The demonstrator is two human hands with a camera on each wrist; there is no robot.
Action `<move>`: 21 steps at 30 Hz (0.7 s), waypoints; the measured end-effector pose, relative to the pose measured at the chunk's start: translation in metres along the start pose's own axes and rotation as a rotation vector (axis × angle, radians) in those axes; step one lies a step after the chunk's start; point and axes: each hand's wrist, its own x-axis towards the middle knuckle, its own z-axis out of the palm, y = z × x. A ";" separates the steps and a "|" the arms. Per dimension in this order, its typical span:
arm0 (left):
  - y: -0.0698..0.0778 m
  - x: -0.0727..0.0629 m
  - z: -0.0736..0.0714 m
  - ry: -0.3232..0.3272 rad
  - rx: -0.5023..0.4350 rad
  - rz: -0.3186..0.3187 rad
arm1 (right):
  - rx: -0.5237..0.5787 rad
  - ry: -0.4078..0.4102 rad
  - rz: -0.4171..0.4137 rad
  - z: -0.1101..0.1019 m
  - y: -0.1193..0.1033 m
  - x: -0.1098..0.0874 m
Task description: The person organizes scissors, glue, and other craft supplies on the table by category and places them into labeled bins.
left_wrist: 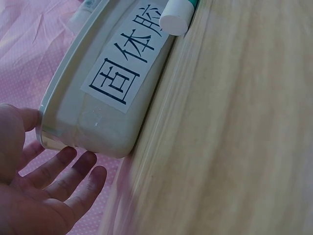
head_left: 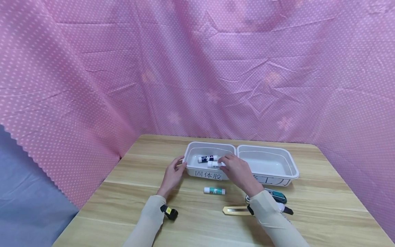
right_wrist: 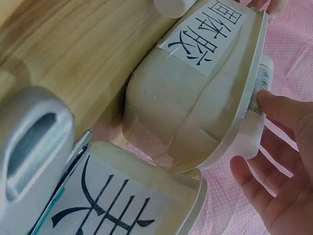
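My right hand (head_left: pixel 238 170) pinches a white glue stick (head_left: pixel 213 164) between thumb and fingers, over the front part of the left white bin (head_left: pixel 189 168). In the right wrist view the glue stick (right_wrist: pixel 257 110) shows just past the bin's rim, with a barcode on its side. A dark blue and white glue stick (head_left: pixel 207 159) lies inside that bin. At the bin's left end, my left hand (head_left: pixel 172 173) holds the rim; the left wrist view shows the thumb at the rim and the other fingers spread around the corner. A green and white glue stick (head_left: pixel 214 190) lies on the table in front.
A second white bin (head_left: pixel 294 168) adjoins the left one on its right; both carry printed front labels. Under and beside my right forearm lie a yellow utility knife (head_left: pixel 234 210), a teal and dark utility knife (head_left: pixel 277 196) and another black-tipped tool (head_left: pixel 288 210). Pink dotted cloth (head_left: pixel 216 85) hangs behind the table.
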 end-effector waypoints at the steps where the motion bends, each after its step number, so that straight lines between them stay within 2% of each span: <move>1: 0.000 0.000 0.000 0.001 0.001 -0.003 | 0.003 -0.002 0.003 0.000 -0.001 0.000; 9: -0.001 0.001 -0.001 -0.007 0.002 -0.007 | 0.003 -0.024 0.039 -0.001 -0.002 -0.003; 17: 0.002 -0.001 0.000 -0.005 0.021 -0.028 | 0.013 0.009 -0.031 0.003 -0.004 -0.012; 21: 0.003 -0.001 0.000 -0.005 0.016 -0.028 | 0.015 -0.008 -0.055 0.003 -0.009 -0.016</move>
